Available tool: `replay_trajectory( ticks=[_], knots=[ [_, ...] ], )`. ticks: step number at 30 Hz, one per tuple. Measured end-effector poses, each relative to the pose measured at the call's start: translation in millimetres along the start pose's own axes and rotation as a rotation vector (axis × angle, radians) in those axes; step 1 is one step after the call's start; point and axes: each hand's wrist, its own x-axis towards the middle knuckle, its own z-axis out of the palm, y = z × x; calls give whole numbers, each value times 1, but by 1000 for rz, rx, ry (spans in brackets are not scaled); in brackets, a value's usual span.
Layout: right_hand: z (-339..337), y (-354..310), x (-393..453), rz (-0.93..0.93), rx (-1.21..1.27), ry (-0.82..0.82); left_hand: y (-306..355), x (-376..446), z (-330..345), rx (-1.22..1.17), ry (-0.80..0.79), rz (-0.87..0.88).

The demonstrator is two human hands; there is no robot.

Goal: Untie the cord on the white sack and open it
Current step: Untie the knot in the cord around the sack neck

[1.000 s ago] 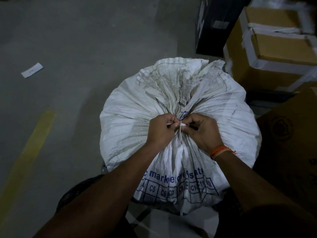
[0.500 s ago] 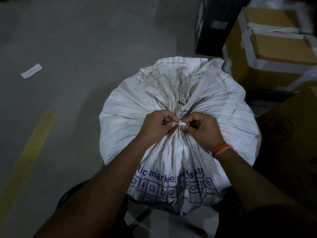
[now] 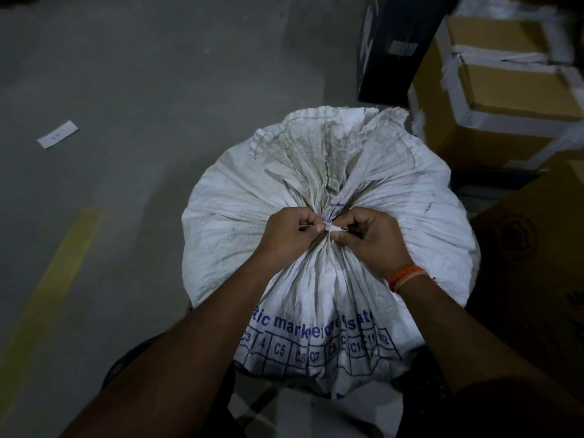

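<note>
A full white woven sack [image 3: 234, 229] with blue printing stands upright in front of me, its neck gathered and tied at the centre. A thin white cord [image 3: 330, 228] wraps the neck, and only a short bit shows between my fingers. My left hand [image 3: 286, 233] pinches the cord from the left. My right hand [image 3: 371, 238], with an orange band on its wrist, pinches it from the right. The bunched sack top fans out beyond the knot.
Taped cardboard boxes [image 3: 505, 99] stack at the right, with a black box [image 3: 392, 45] behind the sack and a brown carton [image 3: 537, 254] close on the right. Grey concrete floor [image 3: 142, 90] at left carries a yellow line [image 3: 53, 279] and a paper slip [image 3: 57, 134].
Both hands have stayed pinched at the knot, shifting only slightly upward on the sack neck. The sack is still tied.
</note>
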Motion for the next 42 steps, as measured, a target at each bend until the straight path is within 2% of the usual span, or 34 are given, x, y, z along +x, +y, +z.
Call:
replay_trajectory(
  ticks=[28, 34, 37, 42],
  knots=[
    [1, 0, 0, -37, -28, -4, 7, -3, 12, 8, 87, -49],
    [0, -1, 0, -21, -7, -19, 7, -3, 10, 13, 57, -28],
    [0, 0, 0, -22, -5, -22, 6, -2, 3, 2, -14, -9],
    [-1, 0, 1, -30, -5, -23, 1, 1, -10, 118, -33, 49]
  ],
)
